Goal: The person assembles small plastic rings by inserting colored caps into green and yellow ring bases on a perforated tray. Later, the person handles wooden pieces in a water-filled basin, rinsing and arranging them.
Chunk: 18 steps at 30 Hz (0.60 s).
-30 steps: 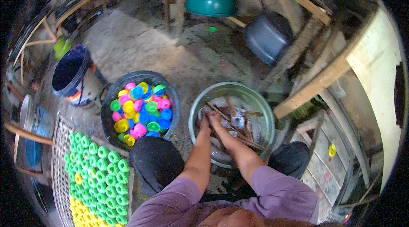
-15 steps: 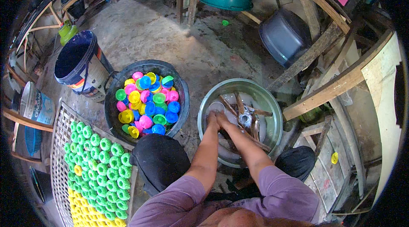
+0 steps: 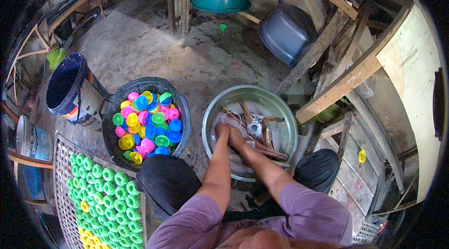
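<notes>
My left hand (image 3: 222, 131) and my right hand (image 3: 237, 140) are together, low inside a round green basin (image 3: 291, 155) of cloudy, sudsy water. Both look closed, the fingers mostly hidden under the wrists. A thin pale round rim (image 3: 240, 119) shows just beyond the fingertips; I cannot make out what it belongs to. Right of my hands, several wooden sticks (image 3: 273, 154) lie in the basin around a grey metal piece with a round hole (image 3: 254, 128). I cannot tell whether the hands touch them.
A black tub (image 3: 108, 144) of colourful plastic cups stands left of the basin. Green and yellow ring-shaped pieces (image 3: 108, 188) cover a woven rack (image 3: 63, 174). A dark bucket (image 3: 89, 94) is beyond it. Wooden beams (image 3: 343, 92) and a grey tub (image 3: 287, 34) stand on the right.
My hands have drawn slightly nearer to me within the basin, my right hand lower than my left. The whole view has shifted, moving the surroundings leftward.
</notes>
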Available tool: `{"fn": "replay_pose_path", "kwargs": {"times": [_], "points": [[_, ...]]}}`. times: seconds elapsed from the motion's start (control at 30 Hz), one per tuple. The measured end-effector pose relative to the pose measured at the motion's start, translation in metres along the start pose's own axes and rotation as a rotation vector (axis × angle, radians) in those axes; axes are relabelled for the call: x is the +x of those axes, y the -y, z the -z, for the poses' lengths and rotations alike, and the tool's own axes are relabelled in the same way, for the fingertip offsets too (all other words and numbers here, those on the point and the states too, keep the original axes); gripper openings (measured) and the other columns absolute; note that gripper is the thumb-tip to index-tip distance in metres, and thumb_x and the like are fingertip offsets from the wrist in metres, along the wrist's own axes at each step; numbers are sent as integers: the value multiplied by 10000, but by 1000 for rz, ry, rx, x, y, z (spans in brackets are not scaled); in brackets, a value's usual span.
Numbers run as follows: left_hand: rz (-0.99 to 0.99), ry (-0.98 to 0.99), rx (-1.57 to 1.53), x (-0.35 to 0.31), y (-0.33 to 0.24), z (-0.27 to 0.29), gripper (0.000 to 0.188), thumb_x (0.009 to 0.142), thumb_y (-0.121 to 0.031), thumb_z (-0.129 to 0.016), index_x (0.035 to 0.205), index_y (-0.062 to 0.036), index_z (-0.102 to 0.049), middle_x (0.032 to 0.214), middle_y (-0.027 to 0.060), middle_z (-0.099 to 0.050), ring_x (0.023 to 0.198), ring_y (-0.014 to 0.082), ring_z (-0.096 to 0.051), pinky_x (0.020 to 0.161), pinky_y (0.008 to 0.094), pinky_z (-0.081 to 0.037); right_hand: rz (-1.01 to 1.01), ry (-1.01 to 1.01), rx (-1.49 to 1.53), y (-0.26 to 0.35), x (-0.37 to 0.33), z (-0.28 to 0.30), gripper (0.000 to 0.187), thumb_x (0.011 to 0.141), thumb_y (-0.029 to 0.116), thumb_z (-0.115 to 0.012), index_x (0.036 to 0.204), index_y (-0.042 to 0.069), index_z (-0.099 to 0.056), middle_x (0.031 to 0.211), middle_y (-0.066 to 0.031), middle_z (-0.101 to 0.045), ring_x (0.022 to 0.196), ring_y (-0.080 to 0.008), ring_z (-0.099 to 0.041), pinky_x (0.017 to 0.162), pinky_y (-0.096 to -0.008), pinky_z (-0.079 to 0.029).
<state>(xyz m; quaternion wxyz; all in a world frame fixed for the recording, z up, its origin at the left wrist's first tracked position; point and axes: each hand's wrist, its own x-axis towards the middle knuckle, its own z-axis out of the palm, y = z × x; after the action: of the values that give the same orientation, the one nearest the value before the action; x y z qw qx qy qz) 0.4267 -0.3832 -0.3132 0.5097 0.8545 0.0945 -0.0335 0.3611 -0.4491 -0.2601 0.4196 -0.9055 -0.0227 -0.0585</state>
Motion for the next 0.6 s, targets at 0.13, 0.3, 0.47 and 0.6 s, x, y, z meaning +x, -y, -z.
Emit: {"fn": "replay_pose_path", "kwargs": {"times": [0.13,0.3,0.47,0.6], "points": [[170,20,-126,8,5,1,354,850,-287,-570,1045,-2,-647,1076,256,-626,1089,396,-570,969,431,-419,34,376,-722,-31,2,3,346,851,201,-480,1079,-32,-596,1027,-246,-643,937,-410,-611,769,-455,-462],[71,43,188,2,4,-15,385,865,-338,-548,1025,-3,-653,1061,270,-622,1085,388,-574,962,444,-423,-334,48,11,-38,10,-6,317,873,234,-480,1002,-6,-641,982,-261,-647,933,-434,-606,803,-477,-458],[-72,179,216,14,5,15,332,908,-264,-450,1029,-16,-634,1049,253,-622,1004,427,-585,863,486,-461,30,111,-314,-33,-7,-1,251,860,155,-495,1023,18,-629,1037,-254,-628,970,-427,-590,826,-477,-453],[-201,96,226,16,5,6,374,899,-340,-465,973,-24,-651,968,240,-645,901,432,-614,784,517,-481,-52,150,-415,-42,2,2,228,819,82,-486,981,53,-644,1048,-203,-628,967,-393,-587,819,-467,-462]]}}
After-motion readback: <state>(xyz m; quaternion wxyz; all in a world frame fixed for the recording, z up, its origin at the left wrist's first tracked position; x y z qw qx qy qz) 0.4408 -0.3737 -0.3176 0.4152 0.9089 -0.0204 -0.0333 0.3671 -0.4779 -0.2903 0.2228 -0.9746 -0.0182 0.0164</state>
